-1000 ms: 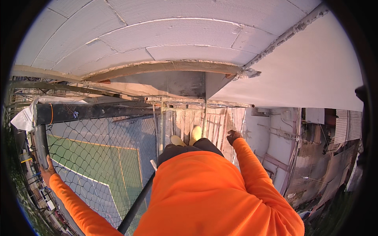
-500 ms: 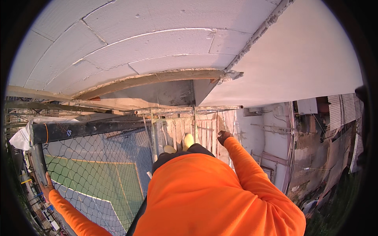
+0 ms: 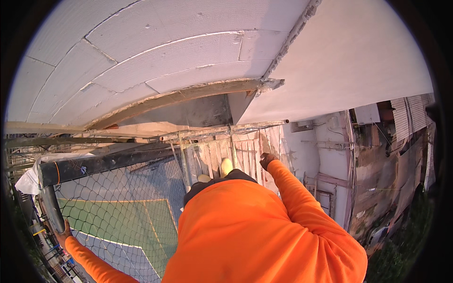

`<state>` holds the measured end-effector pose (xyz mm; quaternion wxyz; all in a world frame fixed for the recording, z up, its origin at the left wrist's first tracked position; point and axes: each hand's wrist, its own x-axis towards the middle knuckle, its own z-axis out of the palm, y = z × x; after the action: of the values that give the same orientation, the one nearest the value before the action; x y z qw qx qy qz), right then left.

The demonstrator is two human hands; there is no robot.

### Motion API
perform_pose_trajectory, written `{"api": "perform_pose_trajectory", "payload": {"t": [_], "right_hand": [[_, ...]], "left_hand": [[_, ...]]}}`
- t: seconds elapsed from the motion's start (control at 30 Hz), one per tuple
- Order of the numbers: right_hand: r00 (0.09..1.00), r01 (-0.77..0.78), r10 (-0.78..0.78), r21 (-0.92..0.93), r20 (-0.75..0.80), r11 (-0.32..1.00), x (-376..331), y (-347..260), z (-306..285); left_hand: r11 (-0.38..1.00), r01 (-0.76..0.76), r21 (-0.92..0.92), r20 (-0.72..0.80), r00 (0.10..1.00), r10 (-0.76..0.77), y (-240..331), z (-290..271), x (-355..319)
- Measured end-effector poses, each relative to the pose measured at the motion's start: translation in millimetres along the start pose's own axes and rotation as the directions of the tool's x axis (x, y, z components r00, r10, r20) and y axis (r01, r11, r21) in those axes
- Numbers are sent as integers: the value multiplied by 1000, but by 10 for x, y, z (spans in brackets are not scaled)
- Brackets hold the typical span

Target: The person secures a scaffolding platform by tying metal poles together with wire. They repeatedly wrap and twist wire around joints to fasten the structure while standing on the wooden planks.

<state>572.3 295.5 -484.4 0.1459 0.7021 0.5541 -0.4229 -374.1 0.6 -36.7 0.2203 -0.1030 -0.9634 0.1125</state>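
Our left hand (image 3: 63,235) wraps around the pole (image 3: 54,207) left of the net (image 3: 113,217); our right hand (image 3: 268,161), right of the net, is loosely curled, its contents unclear. Above the net, the block wall (image 3: 174,54) is up, joints still showing.

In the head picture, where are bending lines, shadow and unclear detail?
Head view: joints in the pale block wall bow into curves; head view: shadow darkens part of the grey recessed wall; head view: dark green foliage, lower right, looks smeared, and the bare right hand shows little finger detail.
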Motion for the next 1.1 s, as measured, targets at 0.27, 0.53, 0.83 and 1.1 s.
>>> {"api": "perform_pose_trajectory", "payload": {"t": [0.27, 0.53, 0.83, 1.1], "right_hand": [[993, 41, -33, 74, -115, 996, -13, 209, 342], [987, -156, 155, 45, 29, 987, -276, 285, 479], [961, -276, 269, 234, 64, 932, -1238, 205, 792], [798, -550, 575, 607, 180, 574, -2262, -67, 1911]], "left_hand": [[998, -28, -53, 8, 1000, 29, 240, -371, -333], [977, 75, 199, -558, 828, 50, 965, -295, -1361], [394, -509, -766, 488, -61, 871, 2877, 1638, -4099], [270, -403, -874, 411, -318, 855, 4934, 1227, -3837]]}}
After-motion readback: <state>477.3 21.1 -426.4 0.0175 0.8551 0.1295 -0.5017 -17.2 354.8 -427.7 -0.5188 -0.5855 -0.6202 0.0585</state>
